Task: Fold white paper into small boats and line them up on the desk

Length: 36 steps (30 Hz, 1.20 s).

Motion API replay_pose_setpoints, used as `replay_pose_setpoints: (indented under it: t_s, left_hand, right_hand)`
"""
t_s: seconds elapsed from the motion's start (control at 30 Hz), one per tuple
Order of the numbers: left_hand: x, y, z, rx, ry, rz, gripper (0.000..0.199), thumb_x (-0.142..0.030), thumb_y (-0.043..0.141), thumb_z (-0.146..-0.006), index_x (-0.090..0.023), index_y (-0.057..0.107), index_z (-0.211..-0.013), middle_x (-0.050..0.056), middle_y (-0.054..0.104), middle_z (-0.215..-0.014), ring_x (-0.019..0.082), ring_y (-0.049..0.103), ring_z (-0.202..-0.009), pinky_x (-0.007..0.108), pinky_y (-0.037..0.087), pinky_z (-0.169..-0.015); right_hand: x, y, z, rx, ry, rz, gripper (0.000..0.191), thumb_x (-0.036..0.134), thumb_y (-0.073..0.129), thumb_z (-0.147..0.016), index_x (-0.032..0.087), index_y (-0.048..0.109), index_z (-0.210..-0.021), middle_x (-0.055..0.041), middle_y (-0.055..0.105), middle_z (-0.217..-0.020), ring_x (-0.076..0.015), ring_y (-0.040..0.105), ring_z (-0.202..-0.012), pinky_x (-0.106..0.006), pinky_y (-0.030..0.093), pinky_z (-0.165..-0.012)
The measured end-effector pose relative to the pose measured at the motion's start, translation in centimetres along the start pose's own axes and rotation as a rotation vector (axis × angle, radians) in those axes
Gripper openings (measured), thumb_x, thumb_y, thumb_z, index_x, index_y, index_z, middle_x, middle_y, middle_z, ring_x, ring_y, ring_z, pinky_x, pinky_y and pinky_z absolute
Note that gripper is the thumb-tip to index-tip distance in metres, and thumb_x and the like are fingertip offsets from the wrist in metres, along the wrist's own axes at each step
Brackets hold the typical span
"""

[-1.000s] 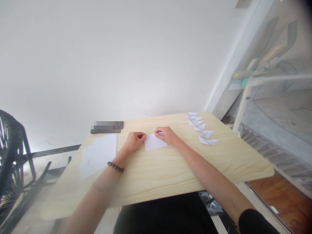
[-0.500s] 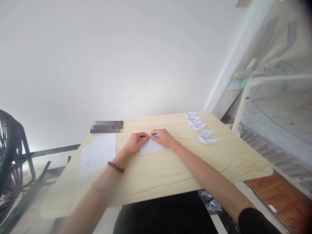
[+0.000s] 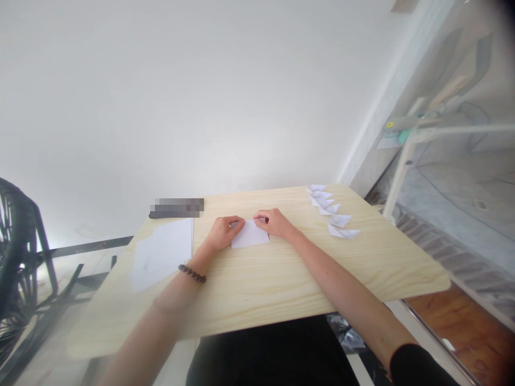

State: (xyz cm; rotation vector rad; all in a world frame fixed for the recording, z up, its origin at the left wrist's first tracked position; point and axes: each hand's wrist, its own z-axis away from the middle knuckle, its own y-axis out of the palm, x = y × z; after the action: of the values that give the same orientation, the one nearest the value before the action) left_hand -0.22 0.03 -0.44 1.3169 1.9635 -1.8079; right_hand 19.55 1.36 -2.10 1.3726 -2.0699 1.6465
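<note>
A small white sheet of paper [image 3: 250, 236] lies on the wooden table between my hands. My left hand [image 3: 226, 231] pinches its upper left edge between thumb and fingers. At the upper right edge, my right hand [image 3: 274, 222] grips the same paper with thumb and fingertips. A dark beaded bracelet [image 3: 192, 273] circles my left wrist. Part of the paper's far edge shows between the two pinches.
White paper sheets [image 3: 164, 252] lie on the table [image 3: 257, 300] at the left, with a dark, pixelated object [image 3: 177, 208] behind them. Several folded paper pieces [image 3: 343, 232] form a row at the right. A black chair [image 3: 20, 241] stands left.
My right hand has moved slightly right and away from my left hand, so the pinches are farther apart. More of the paper's far edge shows.
</note>
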Motion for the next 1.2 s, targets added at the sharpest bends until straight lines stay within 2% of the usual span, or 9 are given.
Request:
replay_pose_setpoints:
  t_s: [0.17,0.37,0.47,0.6,0.73,1.07,1.2]
  left_hand:
    - [-0.1,-0.1,0.2,0.002,-0.004,0.002,0.036,-0.041,0.039,-0.078,-0.015,0.064,-0.084,0.002,0.066,-0.078,0.014,0.055,-0.062,0.022,0.039,-0.055]
    - [-0.6,0.1,0.3,-0.017,0.035,0.053,0.032,-0.039,0.041,-0.078,-0.016,0.062,-0.085,0.003,0.065,-0.083,0.015,0.056,-0.073,0.022,0.041,-0.064]
    - [-0.6,0.1,0.2,-0.026,0.068,0.076,0.029,-0.037,0.041,-0.078,-0.016,0.062,-0.082,0.003,0.065,-0.083,0.015,0.057,-0.076,0.023,0.041,-0.069]
    - [-0.2,0.0,0.0,-0.028,0.039,0.048,0.029,-0.037,0.043,-0.077,-0.016,0.062,-0.079,0.003,0.065,-0.080,0.016,0.057,-0.073,0.023,0.041,-0.067]
    - [0.4,-0.2,-0.1,-0.044,0.009,0.025,0.029,-0.037,0.042,-0.077,-0.016,0.061,-0.079,0.003,0.065,-0.080,0.016,0.057,-0.072,0.023,0.041,-0.064]
    - [0.4,-0.2,0.1,-0.037,-0.007,0.039,0.030,-0.038,0.042,-0.076,-0.015,0.061,-0.080,0.004,0.065,-0.079,0.015,0.056,-0.069,0.024,0.041,-0.060]
    - [-0.1,-0.1,0.3,-0.004,0.029,0.067,0.030,-0.037,0.041,-0.077,-0.015,0.061,-0.080,0.004,0.064,-0.079,0.015,0.055,-0.068,0.023,0.041,-0.060]
  right_hand:
    - [0.1,0.2,0.2,0.000,-0.008,-0.038,0.021,0.033,0.050,-0.074,0.017,0.063,-0.079,0.0000,0.064,-0.073,-0.0083,0.051,-0.058,-0.019,0.035,-0.056]
    - [1.3,0.3,0.4,-0.014,-0.073,-0.075,0.018,0.028,0.047,-0.076,0.018,0.062,-0.080,-0.0003,0.064,-0.077,-0.0096,0.054,-0.068,-0.019,0.037,-0.061]
    - [1.6,0.4,0.4,-0.021,-0.108,-0.060,0.017,0.024,0.046,-0.076,0.017,0.061,-0.080,-0.0004,0.064,-0.078,-0.0089,0.054,-0.066,-0.019,0.037,-0.062]
    - [0.9,0.3,0.2,-0.025,-0.079,-0.010,0.015,0.022,0.047,-0.074,0.016,0.061,-0.074,0.0010,0.061,-0.066,-0.0069,0.049,-0.054,-0.018,0.035,-0.057]
    - [-0.1,-0.2,0.2,-0.060,-0.026,-0.006,0.014,0.021,0.047,-0.072,0.015,0.059,-0.068,0.0013,0.057,-0.059,-0.0067,0.048,-0.053,-0.017,0.034,-0.054]
    - [0.1,-0.2,0.3,-0.063,-0.033,-0.044,0.016,0.024,0.046,-0.074,0.016,0.059,-0.072,0.0009,0.060,-0.065,-0.0067,0.049,-0.054,-0.017,0.035,-0.054]
    - [0.6,0.2,0.3,-0.036,-0.056,-0.043,0.016,0.026,0.048,-0.075,0.016,0.061,-0.075,-0.0007,0.063,-0.073,-0.0095,0.055,-0.065,-0.019,0.038,-0.060]
